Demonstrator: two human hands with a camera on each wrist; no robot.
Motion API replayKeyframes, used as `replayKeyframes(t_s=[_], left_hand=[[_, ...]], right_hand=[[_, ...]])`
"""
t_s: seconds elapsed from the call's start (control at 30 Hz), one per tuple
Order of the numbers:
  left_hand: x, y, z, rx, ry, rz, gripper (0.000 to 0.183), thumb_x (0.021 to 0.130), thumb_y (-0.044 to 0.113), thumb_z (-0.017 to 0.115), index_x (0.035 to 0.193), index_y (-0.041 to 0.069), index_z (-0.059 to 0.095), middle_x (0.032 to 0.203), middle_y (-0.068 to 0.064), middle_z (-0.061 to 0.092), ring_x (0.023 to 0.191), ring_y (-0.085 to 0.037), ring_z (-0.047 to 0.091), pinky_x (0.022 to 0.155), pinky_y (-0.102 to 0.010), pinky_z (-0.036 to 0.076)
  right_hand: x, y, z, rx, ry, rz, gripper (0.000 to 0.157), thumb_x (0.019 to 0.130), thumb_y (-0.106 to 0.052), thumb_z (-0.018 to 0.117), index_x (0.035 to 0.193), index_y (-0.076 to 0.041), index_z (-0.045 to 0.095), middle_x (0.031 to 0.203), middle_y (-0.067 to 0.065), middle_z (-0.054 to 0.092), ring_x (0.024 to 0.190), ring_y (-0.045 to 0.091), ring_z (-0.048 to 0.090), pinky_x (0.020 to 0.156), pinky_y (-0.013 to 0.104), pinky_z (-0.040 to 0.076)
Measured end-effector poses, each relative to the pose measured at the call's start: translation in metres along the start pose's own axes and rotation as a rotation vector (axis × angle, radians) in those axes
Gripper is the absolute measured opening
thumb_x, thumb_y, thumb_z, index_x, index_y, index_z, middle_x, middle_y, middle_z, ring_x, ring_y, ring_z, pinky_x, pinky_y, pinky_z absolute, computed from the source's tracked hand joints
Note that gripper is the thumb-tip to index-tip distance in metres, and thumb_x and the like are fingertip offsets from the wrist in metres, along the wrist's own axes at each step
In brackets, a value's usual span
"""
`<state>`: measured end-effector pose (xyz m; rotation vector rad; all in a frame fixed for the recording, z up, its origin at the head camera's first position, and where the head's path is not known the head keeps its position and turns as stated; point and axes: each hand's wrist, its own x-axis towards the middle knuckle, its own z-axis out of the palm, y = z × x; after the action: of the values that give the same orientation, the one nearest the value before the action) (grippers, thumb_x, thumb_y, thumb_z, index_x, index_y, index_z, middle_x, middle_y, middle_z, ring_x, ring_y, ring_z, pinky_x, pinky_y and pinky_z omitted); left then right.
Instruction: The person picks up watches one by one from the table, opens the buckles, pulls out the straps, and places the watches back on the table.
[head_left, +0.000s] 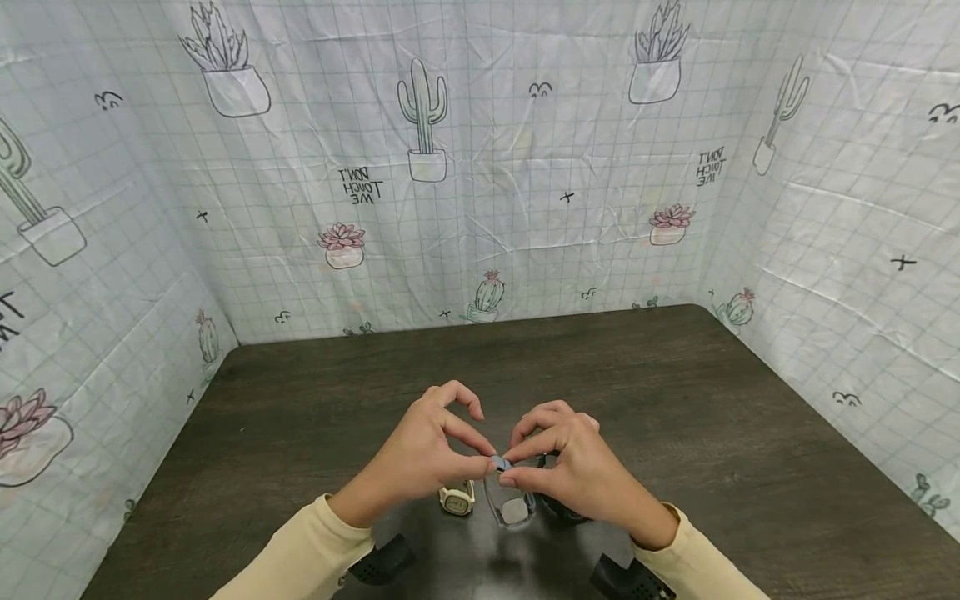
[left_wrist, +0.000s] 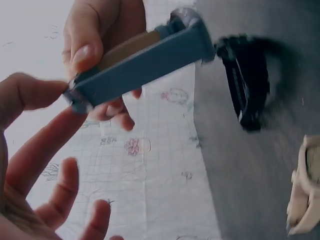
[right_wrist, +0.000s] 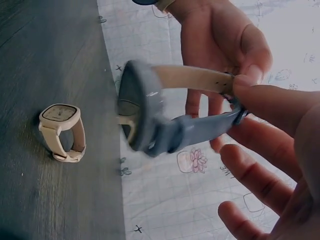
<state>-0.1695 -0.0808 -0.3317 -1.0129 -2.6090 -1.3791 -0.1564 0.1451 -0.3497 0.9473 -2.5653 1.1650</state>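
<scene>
Both hands hold one wristwatch with a grey-blue strap [right_wrist: 207, 129] and a tan strap lining, its face [head_left: 514, 510] hanging lowest over the table. My left hand [head_left: 427, 446] pinches the buckle end of the strap between thumb and forefinger, its other fingers spread. Opposite, the right hand [head_left: 573, 462] pinches the same end with thumb and fingertips. In the right wrist view the strap forms a loop joined at the buckle [right_wrist: 237, 107]; whether it is fastened cannot be told. Part of the buckle is hidden by fingertips.
A cream watch [head_left: 457, 500] stands on the dark wooden table [head_left: 315, 400], left of the held watch. To the right, a black watch [left_wrist: 247, 82] rests there, partly hidden by the right hand in the head view. Patterned cloth [head_left: 480, 167] surrounds the table's back and sides.
</scene>
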Motion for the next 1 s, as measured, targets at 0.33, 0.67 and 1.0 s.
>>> replayKeyframes(t_s=[0.33, 0.67, 1.0], left_hand=[[0.007, 0.016, -0.002, 0.359, -0.103, 0.137, 0.005, 0.076, 0.024, 0.081, 0.077, 0.028, 0.077, 0.110, 0.009, 0.052, 0.115, -0.019, 0.039, 0.092, -0.053, 0.031], [0.013, 0.024, -0.001, 0.476, -0.111, 0.225, 0.007, 0.076, 0.022, 0.080, 0.070, 0.026, 0.077, 0.110, 0.006, 0.054, 0.120, -0.022, 0.038, 0.094, -0.052, 0.033], [0.013, 0.012, -0.006, 0.294, -0.024, 0.213, 0.011, 0.070, 0.017, 0.080, 0.067, 0.027, 0.076, 0.109, 0.010, 0.053, 0.119, -0.018, 0.037, 0.095, -0.053, 0.031]], right_hand=[[0.003, -0.004, -0.002, -0.105, -0.005, -0.052, 0.016, 0.067, -0.027, 0.088, 0.076, -0.036, 0.078, 0.092, -0.020, 0.061, 0.103, 0.007, 0.044, 0.080, 0.046, 0.012], [0.005, -0.007, -0.004, -0.138, -0.032, -0.035, 0.016, 0.069, -0.031, 0.086, 0.083, -0.036, 0.079, 0.092, -0.018, 0.062, 0.104, 0.007, 0.042, 0.082, 0.048, 0.012], [0.007, -0.005, -0.005, -0.086, 0.006, -0.028, 0.014, 0.070, -0.033, 0.086, 0.081, -0.037, 0.078, 0.090, -0.025, 0.060, 0.102, 0.003, 0.047, 0.077, 0.043, 0.013]])
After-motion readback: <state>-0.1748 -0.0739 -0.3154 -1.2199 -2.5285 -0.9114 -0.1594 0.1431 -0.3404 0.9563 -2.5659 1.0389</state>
